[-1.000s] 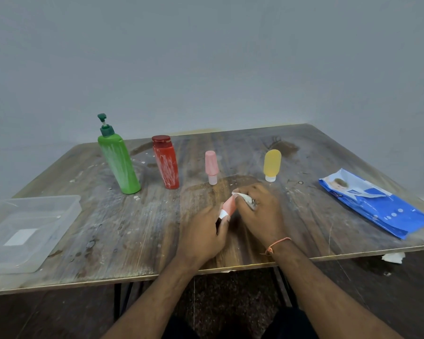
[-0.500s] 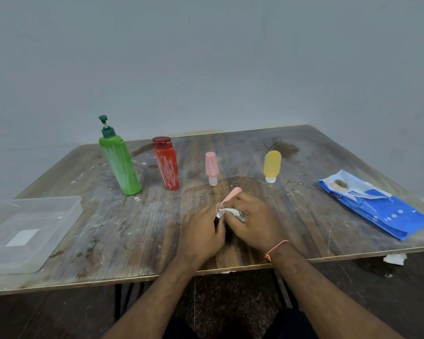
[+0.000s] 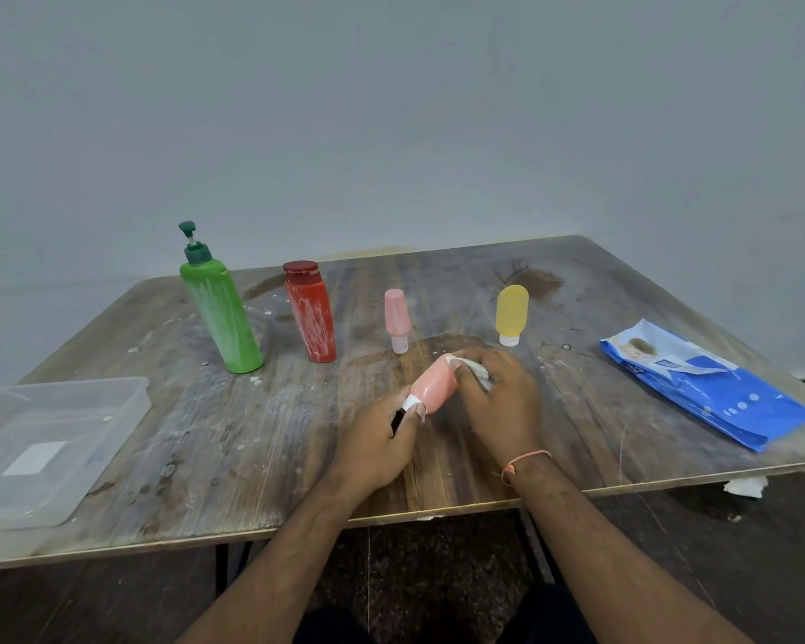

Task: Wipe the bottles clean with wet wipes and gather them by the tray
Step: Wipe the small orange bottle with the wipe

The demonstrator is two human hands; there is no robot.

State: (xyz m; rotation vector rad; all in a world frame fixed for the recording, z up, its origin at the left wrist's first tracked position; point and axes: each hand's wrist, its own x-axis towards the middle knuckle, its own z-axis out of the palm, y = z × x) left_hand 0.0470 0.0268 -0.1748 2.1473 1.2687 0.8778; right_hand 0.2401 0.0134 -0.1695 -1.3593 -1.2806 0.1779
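**Five bottles on the table, one of them under the wipe**

Head view: Five bottles are in sight, and only one is in the hands. The left hand (image 3: 382,427) pinches the coral bottle (image 3: 434,383) at its white cap end, thumb and fingers curled round it, so that the body stands free and tilted up and away from the person. This hold seems chosen to leave the whole side open for cleaning. The right hand (image 3: 500,402) is curled round a crumpled wet wipe (image 3: 472,367) and presses it against the upper end of that bottle. Both hands work above the table (image 3: 298,457), near the middle of its front edge.

The other four stand upright in a row toward the back edge: the green pump bottle (image 3: 221,313), the red bottle (image 3: 311,313), the small pink bottle (image 3: 397,318) and the yellow bottle (image 3: 511,313). The green and the red one carry white smears, so they probably wait for their turn. The clear tray (image 3: 43,457) lies at the front left corner, with no bottle beside it. The blue wipes pack (image 3: 707,388) lies near the right edge, on the side of the right hand, probably for an easy reach.
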